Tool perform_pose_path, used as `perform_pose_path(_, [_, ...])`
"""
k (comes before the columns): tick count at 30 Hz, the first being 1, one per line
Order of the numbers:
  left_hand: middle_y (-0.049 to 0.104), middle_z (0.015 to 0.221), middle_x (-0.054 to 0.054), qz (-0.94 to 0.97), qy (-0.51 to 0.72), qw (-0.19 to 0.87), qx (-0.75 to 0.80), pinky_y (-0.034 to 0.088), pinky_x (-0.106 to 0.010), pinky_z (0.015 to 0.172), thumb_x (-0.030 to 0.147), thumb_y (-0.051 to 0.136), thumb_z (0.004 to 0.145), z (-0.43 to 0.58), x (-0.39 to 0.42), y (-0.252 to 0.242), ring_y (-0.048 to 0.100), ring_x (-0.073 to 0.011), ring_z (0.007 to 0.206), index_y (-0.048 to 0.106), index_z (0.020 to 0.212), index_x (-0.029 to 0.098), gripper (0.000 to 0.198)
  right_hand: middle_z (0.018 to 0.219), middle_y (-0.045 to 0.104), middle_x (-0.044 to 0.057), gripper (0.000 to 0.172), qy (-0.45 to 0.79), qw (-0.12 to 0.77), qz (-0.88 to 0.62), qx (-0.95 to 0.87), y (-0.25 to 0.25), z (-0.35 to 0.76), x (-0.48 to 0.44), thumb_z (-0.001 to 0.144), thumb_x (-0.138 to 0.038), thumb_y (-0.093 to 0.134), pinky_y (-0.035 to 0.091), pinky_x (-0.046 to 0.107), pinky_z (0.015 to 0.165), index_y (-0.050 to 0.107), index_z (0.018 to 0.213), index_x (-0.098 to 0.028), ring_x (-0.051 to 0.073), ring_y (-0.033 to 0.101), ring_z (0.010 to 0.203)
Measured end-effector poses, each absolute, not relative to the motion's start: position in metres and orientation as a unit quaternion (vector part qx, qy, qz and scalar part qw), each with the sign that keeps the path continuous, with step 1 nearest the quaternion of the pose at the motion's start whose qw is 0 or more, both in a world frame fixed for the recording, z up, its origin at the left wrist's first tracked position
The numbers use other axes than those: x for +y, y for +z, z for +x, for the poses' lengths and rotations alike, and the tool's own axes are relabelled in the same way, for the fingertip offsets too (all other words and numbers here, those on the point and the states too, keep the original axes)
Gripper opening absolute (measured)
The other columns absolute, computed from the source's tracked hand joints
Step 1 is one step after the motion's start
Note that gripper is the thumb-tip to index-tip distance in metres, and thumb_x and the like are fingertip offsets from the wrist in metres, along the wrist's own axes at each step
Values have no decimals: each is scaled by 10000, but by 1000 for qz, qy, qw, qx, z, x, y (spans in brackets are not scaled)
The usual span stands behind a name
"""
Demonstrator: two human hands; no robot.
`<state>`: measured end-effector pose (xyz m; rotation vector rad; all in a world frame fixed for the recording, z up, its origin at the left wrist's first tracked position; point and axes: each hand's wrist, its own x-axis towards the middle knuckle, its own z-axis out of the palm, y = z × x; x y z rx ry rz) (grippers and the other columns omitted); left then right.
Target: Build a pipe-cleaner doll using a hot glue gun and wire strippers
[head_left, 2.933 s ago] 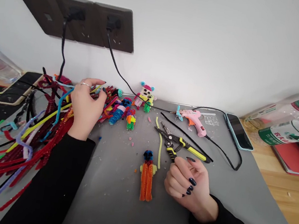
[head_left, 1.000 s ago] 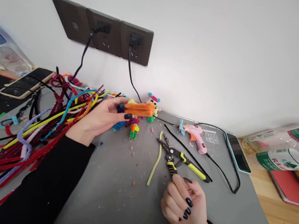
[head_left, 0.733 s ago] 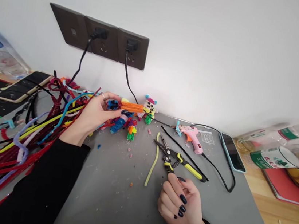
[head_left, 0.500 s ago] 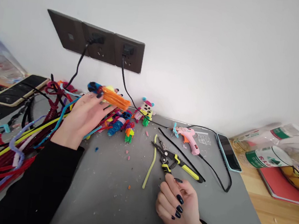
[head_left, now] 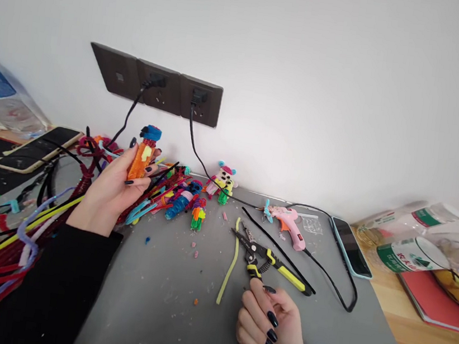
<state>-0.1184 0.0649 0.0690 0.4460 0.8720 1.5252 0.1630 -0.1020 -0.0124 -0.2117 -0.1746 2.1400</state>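
Note:
My left hand (head_left: 106, 195) is raised above the left side of the table, its fingers wrapped round an orange pipe-cleaner figure (head_left: 141, 163) with a blue top and a yellow patch. The figure stands upright in the grip. On the grey mat lies my right hand (head_left: 270, 330), fingers curled in and nothing visible inside them. Its knuckles are at the lower handle end of yellow-and-black wire strippers (head_left: 261, 255); whether they touch I cannot tell. Beside the tool are a pale yellow strip (head_left: 228, 268) and a black pipe cleaner (head_left: 279, 246).
Many loose pipe cleaners (head_left: 32, 225) cover the left side. Small fuzzy figures (head_left: 197, 214) sit near the wall. A pink glue gun (head_left: 292, 225) trails a black cord. Phones (head_left: 350, 247) lie at both sides; plastic bottles (head_left: 413, 255) are at right, sockets (head_left: 160, 87) on the wall.
My left hand has turned the orange figure from lying sideways to upright and drawn it slightly left. My right hand stays in place. The view has tilted up a little.

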Motion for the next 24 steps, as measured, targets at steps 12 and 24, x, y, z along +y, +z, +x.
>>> perform_pose_path(12, [606, 744, -57, 100, 674, 629, 374, 416, -72, 431, 81, 365, 1051, -110, 68, 75, 559, -70, 604, 637, 938, 103, 295, 486, 307, -83, 427, 881, 459, -70, -91, -13, 163, -105, 920, -293, 586, 219, 199, 417, 329, 588, -214, 58, 213, 395])
perform_pose_path(24, [668, 850, -87, 73, 686, 632, 353, 533, -59, 572, 144, 441, 1071, -106, 72, 70, 622, -84, 743, 680, 991, 107, 254, 498, 326, -78, 393, 876, 454, -97, -128, -8, 165, -108, 893, -300, 601, 235, 188, 418, 352, 601, -213, 59, 221, 395])
